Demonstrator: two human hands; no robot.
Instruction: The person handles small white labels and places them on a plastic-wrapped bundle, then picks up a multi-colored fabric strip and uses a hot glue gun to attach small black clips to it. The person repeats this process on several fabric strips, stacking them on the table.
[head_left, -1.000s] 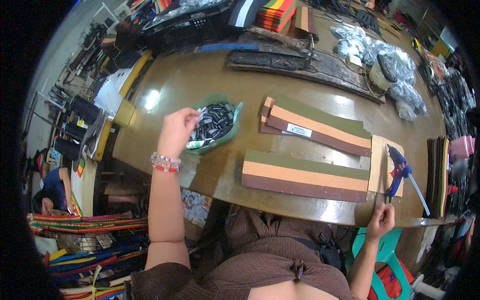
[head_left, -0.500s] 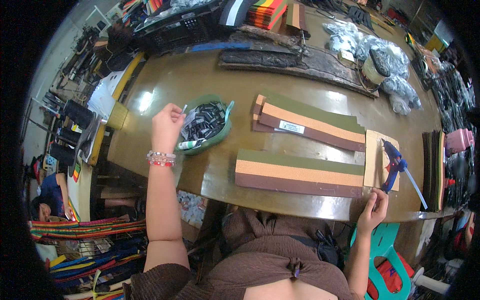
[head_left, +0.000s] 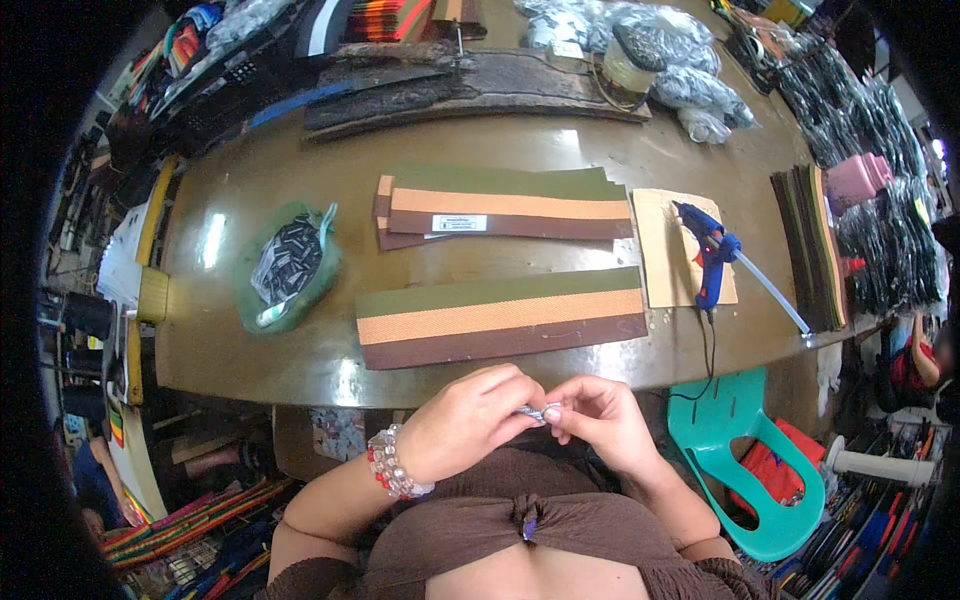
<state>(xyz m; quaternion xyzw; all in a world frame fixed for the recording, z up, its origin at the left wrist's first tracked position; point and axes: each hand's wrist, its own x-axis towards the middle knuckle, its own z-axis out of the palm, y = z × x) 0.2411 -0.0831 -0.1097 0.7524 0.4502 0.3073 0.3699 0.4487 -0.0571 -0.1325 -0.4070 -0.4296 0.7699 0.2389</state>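
Note:
Both my hands meet in front of my chest at the table's near edge. The fingertips of my left hand (head_left: 470,422) and my right hand (head_left: 604,420) pinch a small grey-white label (head_left: 535,411) between them; its print is too small to make out. Just beyond lies a wide strap (head_left: 500,318) striped green, tan and brown. Farther back, similar straps (head_left: 520,206) are stacked, with a white printed label (head_left: 460,222) on the top one. To the left, a green container (head_left: 322,283) holds many small black labels (head_left: 292,252) in clear plastic.
A blue glue gun (head_left: 712,256) with a clear glue stick rests on cardboard (head_left: 655,225) at the right. Dark strap pieces (head_left: 808,250) stand beyond it. A green plastic chair (head_left: 695,415) is at the near right. Dark boards (head_left: 500,90) and plastic-wrapped bundles (head_left: 700,90) occupy the back.
My left hand has moved from the green container to my chest with the small label. My right hand has left the strap's right end and joined it. The view has shifted right.

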